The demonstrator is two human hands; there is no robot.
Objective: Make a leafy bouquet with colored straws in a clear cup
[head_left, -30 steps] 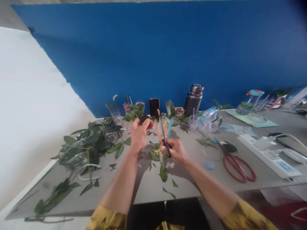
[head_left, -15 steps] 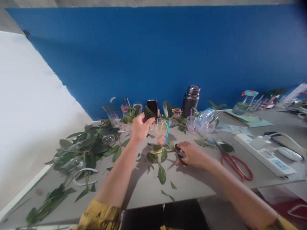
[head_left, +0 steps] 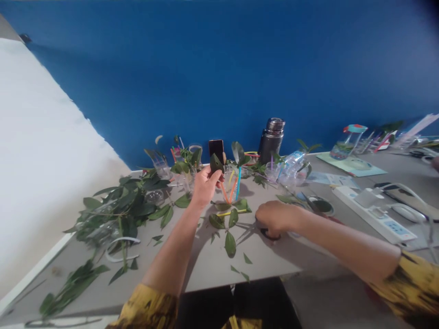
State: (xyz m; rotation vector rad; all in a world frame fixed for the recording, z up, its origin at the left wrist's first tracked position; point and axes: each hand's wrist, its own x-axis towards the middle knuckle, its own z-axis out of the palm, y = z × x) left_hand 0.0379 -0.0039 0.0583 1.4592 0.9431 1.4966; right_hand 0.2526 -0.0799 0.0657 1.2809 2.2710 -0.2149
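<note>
My left hand (head_left: 205,186) pinches a dark green leaf (head_left: 216,163) at the left rim of a clear plastic cup. In that cup stand orange straws (head_left: 233,190) and a blue straw (head_left: 238,183), with another upright leaf (head_left: 237,152) above. My right hand (head_left: 276,215) is closed over the black handles of a pair of scissors (head_left: 270,234), low on the table, blades toward the left. Between the hands lie a leafy sprig (head_left: 230,244) and a yellow straw (head_left: 233,212). My right fingers are partly hidden.
Leafy branches (head_left: 130,201) heap up on the left. A dark thermos (head_left: 270,142) and a phone (head_left: 216,150) stand at the back. To the right are a power strip (head_left: 373,214), red-handled shears (head_left: 334,220) partly behind my forearm, and a jar (head_left: 346,144). Leaf scraps (head_left: 247,259) lie in front.
My right hand and the scissors have moved slightly right, away from the sprig, and my forearm now covers much of the red-handled shears. My left hand still holds the leaf, shifted slightly right.
</note>
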